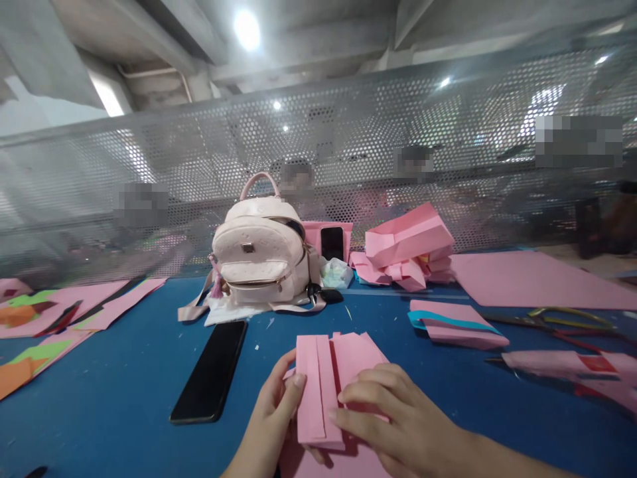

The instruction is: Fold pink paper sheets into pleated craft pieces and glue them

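Note:
A folded pink paper piece [312, 392] with a lengthwise seam is held upright in front of me. My left hand [276, 405] grips its left edge, thumb on the front and fingers behind. The fingertips of my right hand [393, 411] press on the lower right of the fold, near the seam. Behind and below it lies more pink paper [358, 355], partly covered by my right hand. A black smartphone [212, 372] lies on the blue table to the left.
A pale pink backpack [263, 259] stands at the back before a perforated metal screen [348, 133]. Crumpled pink paper [413, 245], a pink packet with a blue strip [452, 323], scissors [542, 320] and a pink glue gun [562, 363] are on the right. Coloured sheets [54, 305] lie left.

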`<state>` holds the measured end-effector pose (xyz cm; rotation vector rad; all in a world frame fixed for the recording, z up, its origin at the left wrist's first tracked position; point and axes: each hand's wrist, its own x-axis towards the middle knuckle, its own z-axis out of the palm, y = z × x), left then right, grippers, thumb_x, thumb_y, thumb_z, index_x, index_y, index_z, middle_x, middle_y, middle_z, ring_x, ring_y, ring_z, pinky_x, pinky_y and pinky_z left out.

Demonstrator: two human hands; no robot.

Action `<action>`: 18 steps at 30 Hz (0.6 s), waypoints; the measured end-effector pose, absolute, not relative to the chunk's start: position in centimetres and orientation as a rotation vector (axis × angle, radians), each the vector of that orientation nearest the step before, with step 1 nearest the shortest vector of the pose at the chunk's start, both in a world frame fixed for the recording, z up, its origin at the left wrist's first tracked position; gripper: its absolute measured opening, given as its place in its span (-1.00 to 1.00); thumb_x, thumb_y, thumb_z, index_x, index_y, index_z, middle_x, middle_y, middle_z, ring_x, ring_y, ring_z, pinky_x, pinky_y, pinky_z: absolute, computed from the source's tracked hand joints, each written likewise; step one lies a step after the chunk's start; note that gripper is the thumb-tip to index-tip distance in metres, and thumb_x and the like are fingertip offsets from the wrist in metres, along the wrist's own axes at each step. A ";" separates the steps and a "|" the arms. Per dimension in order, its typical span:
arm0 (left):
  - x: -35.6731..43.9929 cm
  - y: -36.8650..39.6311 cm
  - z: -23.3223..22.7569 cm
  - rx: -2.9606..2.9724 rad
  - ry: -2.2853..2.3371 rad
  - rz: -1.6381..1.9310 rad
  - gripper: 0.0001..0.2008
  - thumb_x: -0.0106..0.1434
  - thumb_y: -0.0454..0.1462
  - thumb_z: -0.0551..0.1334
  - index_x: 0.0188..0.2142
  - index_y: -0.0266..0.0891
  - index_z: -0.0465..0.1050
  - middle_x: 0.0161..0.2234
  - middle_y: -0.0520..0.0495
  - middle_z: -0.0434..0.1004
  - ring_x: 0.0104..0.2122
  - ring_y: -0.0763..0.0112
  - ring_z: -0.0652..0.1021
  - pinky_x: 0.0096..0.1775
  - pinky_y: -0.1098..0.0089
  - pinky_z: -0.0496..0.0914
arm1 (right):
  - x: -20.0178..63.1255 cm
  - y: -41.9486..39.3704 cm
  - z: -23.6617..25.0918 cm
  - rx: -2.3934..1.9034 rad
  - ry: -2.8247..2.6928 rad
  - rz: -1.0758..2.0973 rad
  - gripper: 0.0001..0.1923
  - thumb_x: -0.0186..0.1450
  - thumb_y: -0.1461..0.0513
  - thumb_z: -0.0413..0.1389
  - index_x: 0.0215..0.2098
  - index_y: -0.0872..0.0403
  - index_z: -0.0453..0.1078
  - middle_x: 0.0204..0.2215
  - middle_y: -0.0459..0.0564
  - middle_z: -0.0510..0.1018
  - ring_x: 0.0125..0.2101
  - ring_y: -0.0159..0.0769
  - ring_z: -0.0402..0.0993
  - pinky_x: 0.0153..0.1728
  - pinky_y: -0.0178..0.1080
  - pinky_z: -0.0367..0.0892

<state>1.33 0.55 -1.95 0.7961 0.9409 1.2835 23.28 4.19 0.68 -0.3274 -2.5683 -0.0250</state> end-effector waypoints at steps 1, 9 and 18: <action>1.3 0.5 -1.9 0.803 0.942 1.285 -0.46 0.21 -0.06 0.33 0.11 -0.20 0.31 -0.08 -0.19 0.57 -0.26 0.19 0.62 -0.31 0.34 0.49 | 23.3 4.2 0.6 -0.332 -2.571 -0.048 -0.41 0.21 0.42 -0.01 0.20 0.02 0.26 -0.03 -0.03 0.43 -0.03 -0.21 0.17 0.11 -0.21 -0.11; 1.3 0.5 -1.7 0.831 0.997 1.308 -0.46 0.18 -0.03 0.33 0.09 -0.20 0.35 -0.11 -0.17 0.59 -0.15 0.12 0.58 -0.21 0.33 0.43 | 22.9 4.3 0.4 -0.378 -2.538 -0.250 -0.57 0.37 0.32 -0.03 0.19 -0.08 0.30 -0.03 -0.07 0.47 -0.02 -0.26 0.20 0.11 -0.19 -0.14; 1.0 1.0 -2.2 0.952 1.154 1.254 -0.38 0.15 0.07 0.31 0.10 -0.20 0.34 -0.20 -0.14 0.60 -0.36 0.28 0.55 -0.29 0.37 0.37 | 23.0 4.4 0.2 -0.379 -2.585 -0.210 -0.60 0.43 0.28 -0.06 0.19 -0.11 0.27 -0.01 -0.05 0.45 -0.02 -0.26 0.22 0.09 -0.18 -0.07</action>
